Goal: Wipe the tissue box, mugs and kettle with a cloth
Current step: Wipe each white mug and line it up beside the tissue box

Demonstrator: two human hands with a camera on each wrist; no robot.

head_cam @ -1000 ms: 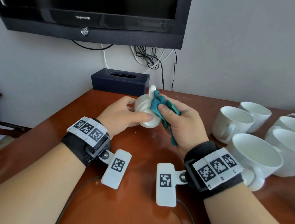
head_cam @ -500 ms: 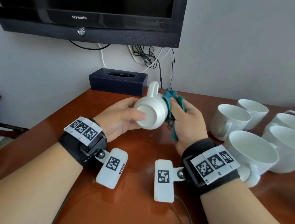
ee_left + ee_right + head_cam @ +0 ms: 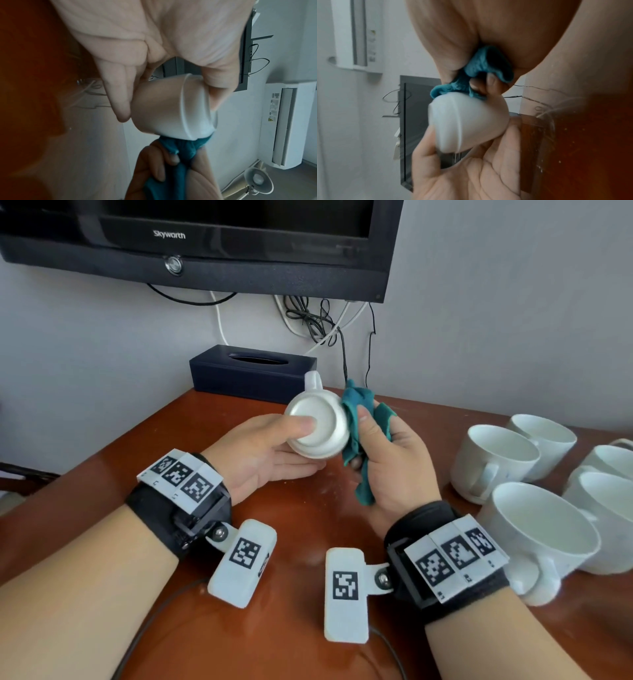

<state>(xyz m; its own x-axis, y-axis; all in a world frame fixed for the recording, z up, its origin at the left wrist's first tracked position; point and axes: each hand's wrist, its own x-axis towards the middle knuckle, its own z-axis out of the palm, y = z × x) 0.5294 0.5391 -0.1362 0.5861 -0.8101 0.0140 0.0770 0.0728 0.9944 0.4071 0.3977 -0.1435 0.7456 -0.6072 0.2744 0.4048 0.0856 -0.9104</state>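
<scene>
While the left hand (image 3: pixel 270 450) grips a mug (image 3: pixel 318 422) base-outward, the right hand (image 3: pixel 387 460), at its 3 o'clock, clutches the cloth (image 3: pixel 356 419) against its side; I judge turning the mug comes next.

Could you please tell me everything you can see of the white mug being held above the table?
The white mug looks like glossy ceramic, with a ringed foot and a loop handle pointing up and away. It is tipped on its side above the wooden table, its underside facing the head camera. The left hand grips it, thumb on the base and fingers on the far side. The teal cloth, bunched in the right hand, presses against its right flank. Its inside is hidden.
</scene>
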